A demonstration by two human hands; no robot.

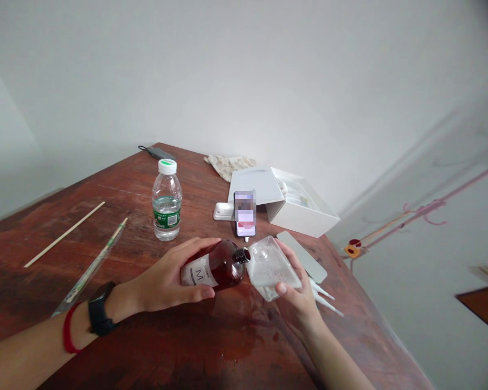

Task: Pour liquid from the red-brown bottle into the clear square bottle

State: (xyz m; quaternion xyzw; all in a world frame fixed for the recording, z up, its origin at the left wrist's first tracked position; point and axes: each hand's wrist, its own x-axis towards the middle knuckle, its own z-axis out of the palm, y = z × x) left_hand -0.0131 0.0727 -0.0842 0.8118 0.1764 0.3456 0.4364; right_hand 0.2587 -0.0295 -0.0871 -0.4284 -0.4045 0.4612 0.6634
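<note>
My left hand [166, 276] grips a tilted amber bottle [223, 265] with a white label, its dark, uncapped neck pointing right. That neck meets the mouth of a flat clear plastic bottle [270, 268], which my right hand [299, 303] holds tilted. Cloudy whitish liquid lies inside the clear bottle. No stream is visible between the two bottles. A black watch and a red band circle my left wrist. Both hands are above the reddish-brown wooden table [65, 287].
Standing behind my hands are a capped water bottle [167, 203], a phone [244, 214] and an open white box [303, 203]. A grey flat strip [303, 255] and white plastic droppers [323, 295] lie to the right; a wooden stick [64, 234] lies left.
</note>
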